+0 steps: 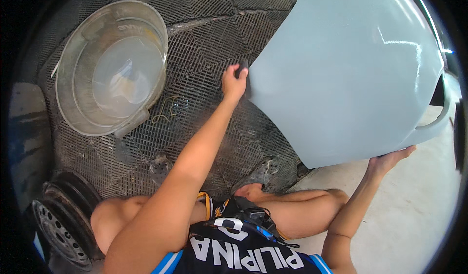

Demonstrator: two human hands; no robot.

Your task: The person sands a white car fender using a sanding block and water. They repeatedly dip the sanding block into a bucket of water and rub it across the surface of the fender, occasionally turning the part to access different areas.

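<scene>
A large light-grey car body panel, curved and matte, fills the upper right. At its left corner my left hand is closed around a small dark piece that looks like sandpaper. It is slightly blurred, and part of it is hidden by my fingers. My left arm is stretched forward across the mat. On the panel's near right edge, my right hand grips from below, with its fingers lying along the edge next to a curved, opening-like cutout. Some of those fingers are hidden by the panel.
A round translucent basin with cloudy water stands at the left on the black ribbed floor mat. A yellowish string lies beside it. At the lower left is a black steel wheel. Pale floor spreads at the right.
</scene>
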